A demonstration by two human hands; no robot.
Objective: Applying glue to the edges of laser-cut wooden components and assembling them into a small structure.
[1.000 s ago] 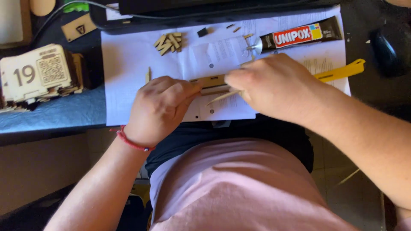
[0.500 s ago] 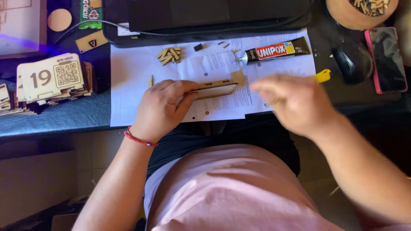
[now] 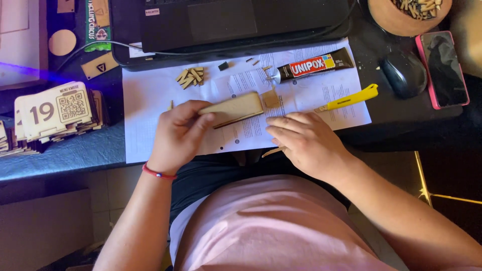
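My left hand (image 3: 178, 133) grips a flat, rounded wooden piece (image 3: 236, 108) by its left end and holds it tilted over the white printed sheets (image 3: 145, 108). My right hand (image 3: 304, 140) rests palm down on the paper just right of the piece, fingers together, with a thin wooden stick (image 3: 272, 150) poking out beneath it. A small square wooden bit (image 3: 271, 99) lies right behind the piece. A black glue tube (image 3: 311, 65) lies on the paper behind my right hand, and a yellow utility knife (image 3: 349, 99) sits to its right.
A pile of small wooden slats (image 3: 190, 76) lies at the back of the paper. A laptop (image 3: 241, 20) stands behind. A stack of wooden plaques (image 3: 55, 113) is at left. A mouse (image 3: 403, 73), a pink-cased phone (image 3: 443, 68) and a bowl of wooden bits (image 3: 409, 10) sit at right.
My right hand let go of the wooden piece, swung out to the right, then came back down onto the paper over the stick. My left hand kept hold of the piece.
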